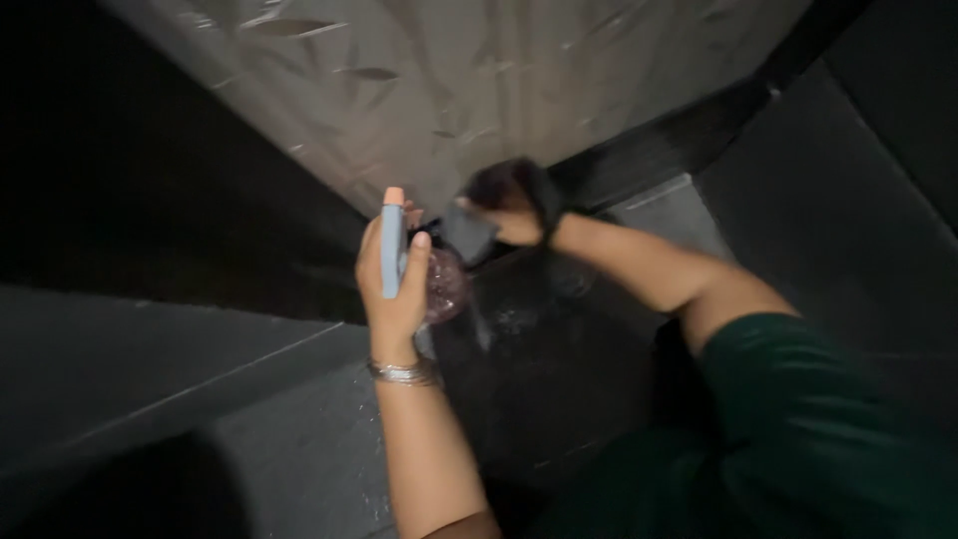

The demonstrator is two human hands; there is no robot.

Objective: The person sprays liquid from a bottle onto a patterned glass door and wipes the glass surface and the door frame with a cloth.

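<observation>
We're looking down in dim light at both our hands, raised in front of a pale grey curtain (469, 80) w/ a faint leaf pattern, hanging down from the top of the view.

Left hand (394, 279) is closed round a spray bottle (393, 245): light blue head w/ a small peach tip pointing up, fingers wrapped on the blue part, index finger laid over the front. Below the hand a clear, pinkish bottle body (447, 284) shows, just right of the palm. Thin silver bangles (404, 372) sit on that wrist.

Right hand (514, 215) is up against the lower edge of the curtain, just right of the spray bottle, near it but apart. It's bunched on a dark cloth (509, 185), blurred; a grey corner of it hangs down toward the bottle. Fingers are mostly hidden by the cloth, so grip detail is hard to tell beyond that it clutches the cloth. A dark band is on that wrist. Green sleeve (798, 399) covers the right upper arm, lower right.

A dark bar (679, 140) runs diagonally behind the right hand, to the upper right. Grey floor (150, 359) w/ a seam line lies below left; rest is too dark to make out
</observation>
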